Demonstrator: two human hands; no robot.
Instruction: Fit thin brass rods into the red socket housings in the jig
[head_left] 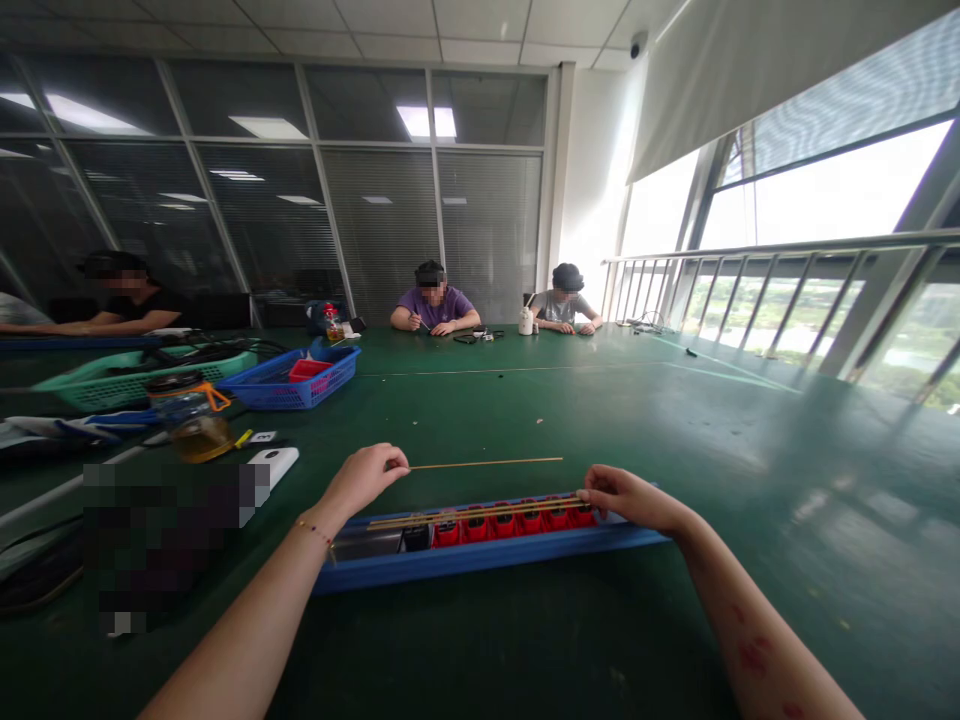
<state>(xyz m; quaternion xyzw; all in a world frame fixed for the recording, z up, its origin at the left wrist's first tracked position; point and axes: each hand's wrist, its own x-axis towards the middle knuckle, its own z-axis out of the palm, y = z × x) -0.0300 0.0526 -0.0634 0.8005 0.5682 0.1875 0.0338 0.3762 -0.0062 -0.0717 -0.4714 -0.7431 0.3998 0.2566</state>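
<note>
Pinched in my left hand (373, 474) is one end of a thin wooden stick (487, 463), which points right above the green table. Below it lies a long blue tray (495, 552) with several red pieces (504, 524) in a row, a black piece (416, 538) and a grey metallic part (369, 544) at its left. Several more thin sticks (465, 516) lie lengthwise over the tray. My right hand (619, 492) has its fingers closed on the right ends of these sticks, at the tray's right end.
To the left are a blue basket (300, 388) with a red item, a green basket (112, 385), a jar of amber liquid (193, 425) and a white-ended object (276, 475). People sit across the green table (465, 400) and at far left. A white bottle (525, 321) stands at the far edge.
</note>
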